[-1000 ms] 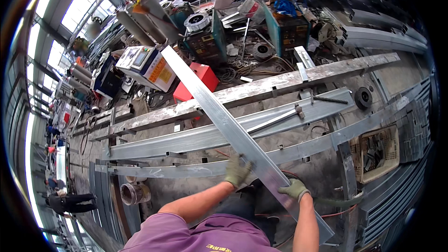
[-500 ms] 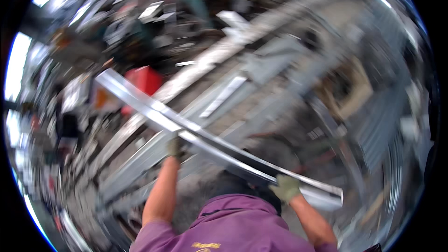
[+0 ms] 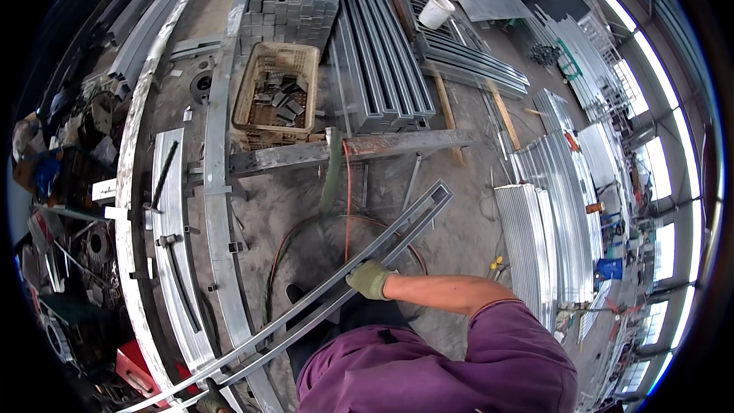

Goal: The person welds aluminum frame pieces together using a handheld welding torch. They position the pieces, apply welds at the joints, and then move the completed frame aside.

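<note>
A long silvery steel channel (image 3: 312, 307), with its open side and squared end showing, slants across in front of me from the lower left up to the middle right. My right hand (image 3: 371, 280), in a green work glove, is wrapped round it near the upper end. Low at the left edge of my body, my gloved left hand (image 3: 214, 398) is closed on the channel farther down; it is partly cut off by the frame. Beneath the channel, an orange-red hose (image 3: 348, 206) lies curved on the floor.
A yellow plastic crate (image 3: 315, 69) with small metal pieces stands ahead, beside stacked steel channels (image 3: 378, 53). A steel beam (image 3: 336, 150) runs crosswise before me; long rails (image 3: 218, 206) lie at left. Corrugated panels (image 3: 527, 245) are stacked at right. A red box (image 3: 138, 371) sits lower left.
My view has turned to the right, from the scrap pile toward the stacked steel. The channel has swung round with me; its right end now points up and away. Both hands still hold it.
</note>
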A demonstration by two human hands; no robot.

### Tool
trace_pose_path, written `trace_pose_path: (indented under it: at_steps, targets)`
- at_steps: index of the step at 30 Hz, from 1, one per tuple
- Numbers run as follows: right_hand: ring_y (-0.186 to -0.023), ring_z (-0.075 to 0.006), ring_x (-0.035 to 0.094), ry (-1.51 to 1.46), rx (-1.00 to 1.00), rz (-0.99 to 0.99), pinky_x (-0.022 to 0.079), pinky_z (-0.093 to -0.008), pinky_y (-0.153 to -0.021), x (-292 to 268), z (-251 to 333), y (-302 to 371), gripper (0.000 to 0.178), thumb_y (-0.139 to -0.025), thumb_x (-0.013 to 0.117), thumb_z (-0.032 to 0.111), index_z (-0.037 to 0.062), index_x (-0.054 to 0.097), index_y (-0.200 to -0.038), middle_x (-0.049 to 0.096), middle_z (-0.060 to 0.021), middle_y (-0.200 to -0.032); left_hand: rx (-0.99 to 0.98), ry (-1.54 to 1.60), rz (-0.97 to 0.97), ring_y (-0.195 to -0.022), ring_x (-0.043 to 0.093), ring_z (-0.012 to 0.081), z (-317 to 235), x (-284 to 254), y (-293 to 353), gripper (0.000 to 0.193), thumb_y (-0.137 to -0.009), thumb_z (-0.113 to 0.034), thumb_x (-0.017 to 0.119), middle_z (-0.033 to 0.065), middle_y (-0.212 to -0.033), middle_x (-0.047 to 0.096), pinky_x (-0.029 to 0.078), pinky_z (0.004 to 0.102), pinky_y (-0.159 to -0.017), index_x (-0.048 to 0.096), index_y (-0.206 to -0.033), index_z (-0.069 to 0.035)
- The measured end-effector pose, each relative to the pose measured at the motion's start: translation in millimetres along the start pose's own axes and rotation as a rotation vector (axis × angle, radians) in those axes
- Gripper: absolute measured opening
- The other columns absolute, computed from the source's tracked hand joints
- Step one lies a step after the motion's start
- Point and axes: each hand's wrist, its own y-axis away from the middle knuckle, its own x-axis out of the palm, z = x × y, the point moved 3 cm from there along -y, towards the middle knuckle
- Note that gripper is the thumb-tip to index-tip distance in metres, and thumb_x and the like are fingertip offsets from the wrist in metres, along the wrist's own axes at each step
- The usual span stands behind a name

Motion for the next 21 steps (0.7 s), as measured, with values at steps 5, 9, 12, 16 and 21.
trace_pose_path:
  at_steps: [5,9,12,16,21]
  targets:
    - [-0.102,-0.0311,0.074,-0.002,0.050,-0.007,0.057,-0.0470,-0.087,16,4,-2,0.027,-0.092,0.059,0.018,0.0077,0.072,-0.113,0.076,-0.0112,-0.109,0.508,-0.616,-0.401,-0.105,0.064,0.0321,-55,-50,38,0.053,-0.100,-0.038,0.067,0.0127,-0.122,0.069,0.052,0.0507,-0.098,0.060,-0.136,0.001]
    - [-0.101,-0.0316,0.074,0.018,0.039,-0.077,0.057,-0.0479,-0.087,15,3,-18,0.026,-0.092,0.060,0.019,0.0087,0.073,-0.111,0.076,-0.0107,-0.109,0.555,-0.311,0.083,-0.134,0.055,0.0356,-47,5,-12,0.060,-0.078,-0.048,0.082,0.0131,-0.136,0.064,0.047,0.0557,-0.104,0.067,-0.126,-0.014]
    - [-0.100,-0.0324,0.074,-0.036,0.110,0.004,0.057,-0.0500,-0.087,3,2,1,0.026,-0.093,0.059,0.019,0.0092,0.074,-0.112,0.076,-0.0110,-0.111,0.674,-0.466,0.406,-0.120,0.065,0.0353,-110,-11,-11,0.041,-0.077,-0.037,0.081,0.0141,-0.120,0.072,0.053,0.0500,-0.098,0.075,-0.109,-0.014]
    - [-0.107,-0.0310,0.074,0.014,0.191,-0.030,0.058,-0.0496,-0.087,-9,13,-2,0.023,-0.093,0.060,0.017,0.0099,0.077,-0.107,0.076,-0.0106,-0.114,0.777,-0.690,0.504,-0.107,0.074,0.0344,-129,-14,-15,0.036,-0.085,-0.038,0.071,0.0135,-0.110,0.077,0.056,0.0476,-0.095,0.078,-0.111,-0.014]
    - [-0.103,-0.0284,0.074,0.041,0.177,0.016,0.056,-0.0461,-0.079,16,30,-6,0.023,-0.094,0.061,0.021,0.0146,0.079,-0.107,0.077,-0.0065,-0.106,0.995,-0.680,0.551,-0.106,0.071,0.0322,-156,-7,1,0.038,-0.088,-0.040,0.070,0.0144,-0.113,0.075,0.055,0.0470,-0.096,0.075,-0.114,-0.013]
